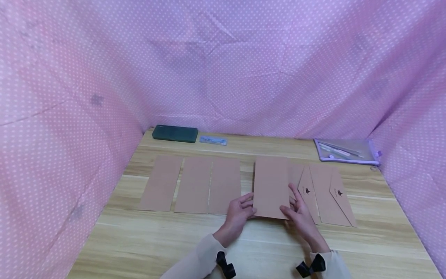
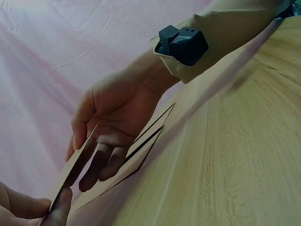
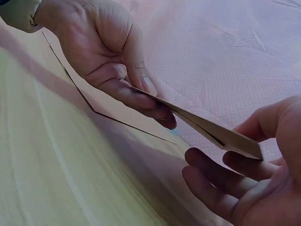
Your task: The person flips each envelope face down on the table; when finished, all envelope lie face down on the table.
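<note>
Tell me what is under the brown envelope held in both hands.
The left hand and right hand have fingers beneath the envelope; the wooden table lies lower. In the head view, it covers the patch of tabletop behind it; anything lying there is hidden.

Bright head view, dimmer wrist views

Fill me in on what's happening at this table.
A person's left hand and right hand together grip a brown envelope, lifted off the table. Three plain brown envelopes lie in a row to its left; two crown-printed envelopes lie to its right. A dark green case and zip pouch sit farther back.
</note>
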Action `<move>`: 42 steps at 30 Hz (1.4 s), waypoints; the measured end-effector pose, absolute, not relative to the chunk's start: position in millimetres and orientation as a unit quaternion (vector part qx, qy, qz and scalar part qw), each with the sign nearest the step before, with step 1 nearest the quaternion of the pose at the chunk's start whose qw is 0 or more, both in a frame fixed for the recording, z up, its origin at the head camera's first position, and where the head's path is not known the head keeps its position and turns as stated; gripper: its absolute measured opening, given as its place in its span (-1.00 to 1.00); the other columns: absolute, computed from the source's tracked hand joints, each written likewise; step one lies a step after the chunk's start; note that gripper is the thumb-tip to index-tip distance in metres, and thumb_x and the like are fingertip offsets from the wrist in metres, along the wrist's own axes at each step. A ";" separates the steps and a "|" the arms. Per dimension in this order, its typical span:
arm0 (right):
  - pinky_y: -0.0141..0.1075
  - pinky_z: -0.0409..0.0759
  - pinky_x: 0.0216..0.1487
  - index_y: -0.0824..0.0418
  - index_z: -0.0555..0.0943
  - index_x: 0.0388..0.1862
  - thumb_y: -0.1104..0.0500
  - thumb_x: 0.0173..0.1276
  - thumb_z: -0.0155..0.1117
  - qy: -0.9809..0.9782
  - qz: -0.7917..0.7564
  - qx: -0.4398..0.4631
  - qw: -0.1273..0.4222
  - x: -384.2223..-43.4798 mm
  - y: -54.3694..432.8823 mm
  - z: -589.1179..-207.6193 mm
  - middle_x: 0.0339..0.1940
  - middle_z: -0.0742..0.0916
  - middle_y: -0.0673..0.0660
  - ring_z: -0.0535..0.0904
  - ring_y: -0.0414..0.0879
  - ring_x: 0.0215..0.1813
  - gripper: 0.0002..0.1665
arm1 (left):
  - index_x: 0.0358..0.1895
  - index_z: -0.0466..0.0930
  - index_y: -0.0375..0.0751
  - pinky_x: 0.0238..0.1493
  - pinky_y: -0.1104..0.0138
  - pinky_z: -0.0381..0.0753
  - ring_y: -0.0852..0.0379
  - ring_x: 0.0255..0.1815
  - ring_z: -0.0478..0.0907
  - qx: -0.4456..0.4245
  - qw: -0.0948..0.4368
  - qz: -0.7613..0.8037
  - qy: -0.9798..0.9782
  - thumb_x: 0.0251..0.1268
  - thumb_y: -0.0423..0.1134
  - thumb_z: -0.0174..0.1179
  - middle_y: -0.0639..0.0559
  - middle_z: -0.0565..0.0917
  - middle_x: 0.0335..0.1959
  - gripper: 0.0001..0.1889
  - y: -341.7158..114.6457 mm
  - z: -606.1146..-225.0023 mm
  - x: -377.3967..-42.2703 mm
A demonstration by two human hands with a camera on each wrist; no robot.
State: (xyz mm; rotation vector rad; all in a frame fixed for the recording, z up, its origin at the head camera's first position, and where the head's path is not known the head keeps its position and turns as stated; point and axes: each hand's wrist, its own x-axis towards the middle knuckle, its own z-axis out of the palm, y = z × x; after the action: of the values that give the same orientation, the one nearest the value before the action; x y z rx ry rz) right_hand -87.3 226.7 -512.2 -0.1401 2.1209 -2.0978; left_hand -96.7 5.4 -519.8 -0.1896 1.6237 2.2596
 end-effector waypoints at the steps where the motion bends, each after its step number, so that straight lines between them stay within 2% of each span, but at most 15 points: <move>1: -0.55 0.63 -0.07 0.30 -0.24 0.64 0.40 0.43 0.11 0.715 -0.693 -0.043 0.081 -87.3 226.5 -512.6 0.25 0.66 0.09 0.64 -0.43 -0.02 0.00 | 0.37 0.40 -0.42 -0.04 0.38 0.72 0.02 0.04 0.70 -0.068 0.173 0.798 0.573 0.17 -0.65 0.13 -0.42 0.64 0.16 -0.39 4.1 -520.8 -96.7; 4: -0.54 0.64 -0.11 0.34 -0.15 0.63 0.39 0.44 0.13 0.735 -0.671 -0.034 0.093 -87.9 225.0 -514.9 0.37 0.47 0.55 0.66 -0.45 -0.06 -0.06 | 0.38 0.39 -0.41 -0.07 0.39 0.73 0.01 0.04 0.70 -0.078 0.167 0.798 0.574 0.16 -0.64 0.13 -0.42 0.64 0.16 -0.38 0.1 -523.0 -97.0; 6: -0.53 0.65 -0.11 0.37 -0.11 0.62 0.39 0.44 0.13 0.741 -0.663 -0.026 0.104 -88.2 223.5 -516.5 0.44 0.31 0.65 0.66 -0.46 -0.06 -0.08 | 0.38 0.38 -0.42 -0.09 0.39 0.73 0.05 0.02 0.70 -0.080 0.160 0.795 0.579 0.16 -0.64 0.12 -0.43 0.64 0.16 -0.37 -2.5 -524.2 -97.1; 11: -0.54 0.64 -0.17 0.45 0.10 0.55 0.40 0.39 0.18 0.758 -0.644 0.014 0.101 -88.4 218.4 -518.8 0.41 0.36 0.64 0.63 -0.51 -0.12 -0.19 | 0.39 0.37 -0.43 -0.11 0.39 0.72 0.09 0.00 0.67 -0.083 0.151 0.792 0.586 0.17 -0.64 0.11 -0.45 0.62 0.17 -0.38 -7.5 -523.9 -95.5; 17: -0.48 0.64 -0.33 0.51 0.26 0.45 0.43 0.36 0.19 0.766 -0.635 0.054 0.088 -88.9 212.7 -520.3 0.26 0.53 0.61 0.63 -0.42 -0.31 -0.30 | 0.37 0.37 -0.46 -0.05 0.33 0.73 0.01 0.08 0.67 -0.090 0.151 0.787 0.591 0.21 -0.62 0.14 -0.46 0.61 0.19 -0.41 -9.2 -524.0 -94.0; 21: -0.49 0.64 -0.26 0.49 0.31 0.43 0.40 0.37 0.20 0.771 -0.626 0.070 0.097 -89.5 211.4 -520.4 0.31 0.52 0.56 0.62 -0.46 -0.22 -0.34 | 0.37 0.37 -0.46 -0.03 0.34 0.71 -0.01 0.12 0.65 -0.102 0.156 0.782 0.595 0.24 -0.57 0.15 -0.45 0.58 0.24 -0.43 -10.0 -522.4 -94.2; 24: -0.48 0.65 -0.23 0.48 0.29 0.45 0.38 0.39 0.20 0.774 -0.620 0.070 0.106 -88.5 211.3 -518.3 0.40 0.46 0.53 0.63 -0.44 -0.23 -0.33 | 0.40 0.31 -0.50 0.13 0.24 0.67 -0.13 0.26 0.58 -0.097 0.164 0.780 0.596 0.26 -0.52 0.11 -0.50 0.47 0.32 -0.41 -11.2 -518.7 -93.1; 28: -0.43 0.67 -0.25 0.44 0.22 0.50 0.35 0.40 0.20 0.784 -0.606 0.058 0.123 -85.0 211.0 -514.5 0.48 0.39 0.48 0.68 -0.29 -0.28 -0.27 | 0.48 0.10 -0.56 0.40 -0.01 0.47 -0.35 0.47 0.32 -0.073 0.178 0.783 0.592 0.29 -0.46 0.06 -0.59 0.26 0.44 -0.31 -12.8 -512.8 -90.1; 34: -0.46 0.65 -0.12 0.37 0.21 0.52 0.29 0.38 0.27 0.812 -0.568 0.048 0.125 -77.0 209.9 -509.5 0.47 0.44 0.44 0.72 0.01 0.04 -0.21 | 0.56 -0.11 -0.47 0.58 -0.15 0.12 -0.40 0.62 -0.08 -0.058 0.195 0.791 0.577 0.23 -0.38 0.06 -0.56 -0.03 0.56 -0.16 -13.2 -502.6 -84.3; 37: -0.47 0.63 -0.10 0.37 0.20 0.53 0.29 0.38 0.27 0.817 -0.561 0.046 0.124 -75.0 209.9 -508.8 0.45 0.46 0.44 0.70 0.10 0.09 -0.21 | 0.58 -0.16 -0.42 0.61 -0.15 0.00 -0.38 0.64 -0.17 -0.049 0.203 0.793 0.572 0.24 -0.36 0.05 -0.52 -0.10 0.59 -0.14 -13.8 -497.8 -82.2; 42: -0.50 0.61 -0.07 0.37 0.20 0.53 0.30 0.39 0.25 0.821 -0.557 0.042 0.122 -74.1 210.4 -508.8 0.43 0.48 0.45 0.69 0.12 0.11 -0.22 | 0.60 -0.22 -0.36 0.63 -0.17 -0.11 -0.36 0.65 -0.24 -0.036 0.218 0.788 0.575 0.28 -0.32 0.04 -0.47 -0.16 0.61 -0.12 -15.4 -492.2 -79.6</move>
State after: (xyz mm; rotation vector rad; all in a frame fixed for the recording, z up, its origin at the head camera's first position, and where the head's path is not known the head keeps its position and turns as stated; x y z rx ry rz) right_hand -74.1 210.4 -508.8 0.1228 2.3953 -1.6252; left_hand -79.6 -15.4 -492.2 -0.1006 1.5910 2.1814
